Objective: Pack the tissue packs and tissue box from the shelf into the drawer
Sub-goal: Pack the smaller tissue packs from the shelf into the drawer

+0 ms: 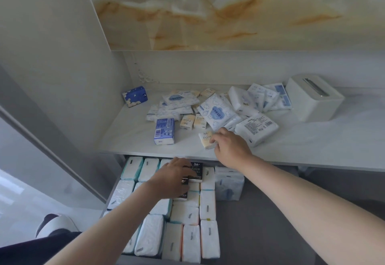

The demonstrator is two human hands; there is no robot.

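On the pale shelf (pixel 129 142) lies a scattered pile of tissue packs (pixel 216 112), white with blue prints, plus small cream ones. A blue pack (pixel 164 131) lies apart at the left front, another blue pack (pixel 135 96) at the back left. The white tissue box (pixel 312 100) stands at the right. My right hand (pixel 231 144) rests on a small cream pack (pixel 206 138) near the shelf's front edge, fingers curled over it. Below, the open drawer (pixel 260 233) holds rows of white packs (pixel 206 204). My left hand (pixel 173 177) presses black packs (pixel 196 171) onto those rows.
A bundle of wrapped packs (pixel 229 183) sits at the drawer's back right; the drawer's grey right half is bare. A marbled wall panel rises behind the shelf. A cabinet side wall stands at the left. A slippered foot (pixel 54 223) shows at the lower left.
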